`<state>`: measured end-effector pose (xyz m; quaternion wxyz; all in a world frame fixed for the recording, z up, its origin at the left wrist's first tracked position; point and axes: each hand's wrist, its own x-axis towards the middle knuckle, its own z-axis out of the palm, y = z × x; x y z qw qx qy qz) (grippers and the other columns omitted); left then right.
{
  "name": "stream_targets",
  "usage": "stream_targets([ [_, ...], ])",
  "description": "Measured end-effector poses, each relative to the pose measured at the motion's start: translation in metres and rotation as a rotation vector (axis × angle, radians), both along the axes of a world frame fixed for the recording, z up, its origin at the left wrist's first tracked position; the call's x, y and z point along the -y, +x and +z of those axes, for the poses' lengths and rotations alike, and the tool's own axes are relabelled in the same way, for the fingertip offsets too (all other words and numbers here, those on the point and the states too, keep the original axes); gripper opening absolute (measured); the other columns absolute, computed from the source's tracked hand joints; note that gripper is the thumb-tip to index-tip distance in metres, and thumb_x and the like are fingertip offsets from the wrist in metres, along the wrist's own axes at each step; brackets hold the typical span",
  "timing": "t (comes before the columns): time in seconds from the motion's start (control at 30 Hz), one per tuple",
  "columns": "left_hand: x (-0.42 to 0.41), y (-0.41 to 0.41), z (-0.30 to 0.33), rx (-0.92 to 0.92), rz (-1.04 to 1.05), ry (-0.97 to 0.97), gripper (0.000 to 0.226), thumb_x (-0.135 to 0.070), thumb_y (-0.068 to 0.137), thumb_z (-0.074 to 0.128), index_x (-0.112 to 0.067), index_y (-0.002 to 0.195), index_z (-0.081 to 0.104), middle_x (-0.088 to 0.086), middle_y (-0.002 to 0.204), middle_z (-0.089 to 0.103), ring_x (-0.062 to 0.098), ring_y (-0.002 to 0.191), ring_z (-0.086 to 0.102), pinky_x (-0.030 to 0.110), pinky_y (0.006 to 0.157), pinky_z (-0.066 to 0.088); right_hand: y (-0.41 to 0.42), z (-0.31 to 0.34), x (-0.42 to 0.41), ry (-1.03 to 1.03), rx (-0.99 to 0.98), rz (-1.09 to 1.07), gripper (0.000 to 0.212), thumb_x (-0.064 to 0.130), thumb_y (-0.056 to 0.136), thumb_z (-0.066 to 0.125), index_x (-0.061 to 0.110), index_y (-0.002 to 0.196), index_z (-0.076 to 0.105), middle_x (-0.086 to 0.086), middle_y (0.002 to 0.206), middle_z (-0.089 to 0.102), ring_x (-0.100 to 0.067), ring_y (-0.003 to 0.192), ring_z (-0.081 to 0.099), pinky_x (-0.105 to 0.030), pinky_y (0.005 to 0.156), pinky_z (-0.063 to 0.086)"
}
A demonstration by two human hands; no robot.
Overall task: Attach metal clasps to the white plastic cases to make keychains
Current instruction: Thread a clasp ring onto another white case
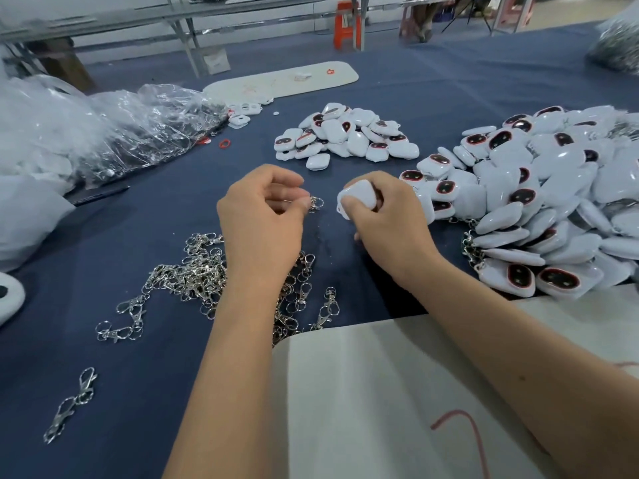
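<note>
Left hand (266, 209) pinches a small silver metal clasp (316, 203) at thumb and fingertip; right hand (383, 216) is curled round a white rounded plastic case (358, 197). The two are held near but apart above the blue-covered worktop (397, 98). Case judged light, rigid, smooth and liable to slip; best gripped by its edges. Both wrists are raised, forearms converging. Loose clasps (193, 274) lie below the hands, heaped cases (345, 136) beyond.

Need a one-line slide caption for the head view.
Left hand pinches a metal clasp beside the white case gripped in right hand.
</note>
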<state>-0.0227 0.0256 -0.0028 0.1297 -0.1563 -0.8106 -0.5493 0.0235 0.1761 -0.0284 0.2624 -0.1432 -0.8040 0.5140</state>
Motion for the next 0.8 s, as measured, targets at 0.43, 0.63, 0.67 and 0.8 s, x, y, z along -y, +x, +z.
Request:
stream_targets([
  [0.43,-0.021,0.010,-0.012,0.108,-0.157,0.127,0.010,-0.017,0.084,0.084,-0.015,0.082,0.074,0.002,0.069,0.075,0.018,0.057,0.071,0.033,0.060,0.057,0.025,0.002,-0.021,-0.242,-0.122,0.223,0.013,0.019,0.092,0.063,0.015,0.089,0.074,-0.005,0.057,0.042,-0.016,0.055,0.039,-0.033,0.052,0.045],
  [0.63,-0.031,0.015,-0.015,0.176,-0.158,0.323,0.012,-0.018,0.083,0.085,-0.012,0.084,0.075,0.008,0.074,0.076,0.030,0.075,0.075,0.040,0.072,0.060,0.025,0.002,-0.023,-0.120,-0.051,0.342,0.006,0.017,0.095,0.074,0.014,0.093,0.079,0.009,0.060,0.060,-0.006,0.056,0.045,-0.021,0.057,0.037],
  [0.67,-0.033,0.015,-0.016,0.197,-0.174,0.373,0.011,-0.014,0.084,0.084,-0.010,0.084,0.074,0.009,0.075,0.077,0.029,0.074,0.075,0.037,0.070,0.061,0.024,0.001,-0.022,-0.098,-0.041,0.359,0.006,0.016,0.095,0.075,0.013,0.093,0.079,0.016,0.056,0.057,-0.001,0.050,0.041,-0.012,0.054,0.033],
  [0.8,-0.034,0.016,-0.016,0.233,-0.195,0.455,0.009,-0.008,0.085,0.081,-0.007,0.085,0.072,0.009,0.074,0.077,0.018,0.067,0.073,0.022,0.062,0.054,0.025,0.000,-0.022,-0.091,-0.062,0.388,0.012,0.010,0.096,0.072,0.005,0.088,0.078,0.019,0.045,0.045,-0.001,0.041,0.037,-0.007,0.046,0.028],
])
